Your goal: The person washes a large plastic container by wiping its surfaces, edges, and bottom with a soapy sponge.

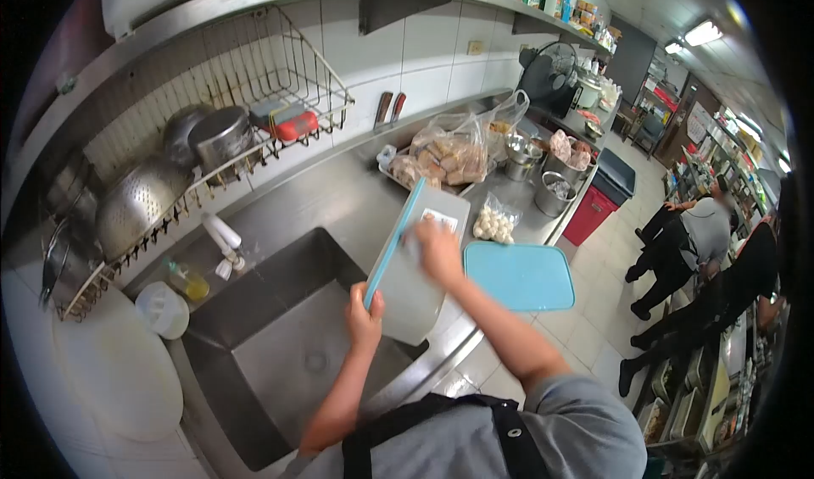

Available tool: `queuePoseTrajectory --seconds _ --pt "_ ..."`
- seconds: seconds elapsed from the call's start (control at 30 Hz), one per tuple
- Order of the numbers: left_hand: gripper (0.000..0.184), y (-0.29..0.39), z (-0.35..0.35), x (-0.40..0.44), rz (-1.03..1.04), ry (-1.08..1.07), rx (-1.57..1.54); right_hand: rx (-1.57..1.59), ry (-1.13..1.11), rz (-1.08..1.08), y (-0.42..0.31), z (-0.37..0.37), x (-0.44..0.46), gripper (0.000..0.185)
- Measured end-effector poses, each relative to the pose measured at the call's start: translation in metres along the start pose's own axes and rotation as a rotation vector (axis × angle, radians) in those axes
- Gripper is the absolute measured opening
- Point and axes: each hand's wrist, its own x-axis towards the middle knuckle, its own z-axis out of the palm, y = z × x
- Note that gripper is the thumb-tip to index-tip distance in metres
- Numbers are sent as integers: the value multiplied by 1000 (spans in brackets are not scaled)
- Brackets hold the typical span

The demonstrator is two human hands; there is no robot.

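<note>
Steel worktop (352, 203) and sink (280, 335) are seen in a kitchen, where a pale container (407, 299) is held tilted over the sink's edge. Its blue rim (394, 243) is grasped by the fingers of the left hand (365, 325); whether anything is pinched by the blurred right hand (438, 250), at the side near a white label (443, 220), cannot be told. Rubbing there seems to be the step in hand; next, steady support is called for.

Your right hand (437, 248) blurs against the container (415, 309); you cannot tell whether it grips anything. Print on the label (443, 219) is too small to read. The bottom edge cuts off your shirt (585, 428).
</note>
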Motion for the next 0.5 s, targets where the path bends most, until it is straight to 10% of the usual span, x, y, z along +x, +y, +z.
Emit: queuePoseTrajectory --seconds 0.13,0.37,0.5 --pt "31 6 2 10 -86 -13 99 273 23 -182 -35 -32 -46 30" --pt "34 20 9 16 -205 17 60 176 104 222 139 4 63 22" --pt "37 22 13 19 -265 19 23 235 38 39 70 -20 -14 25"
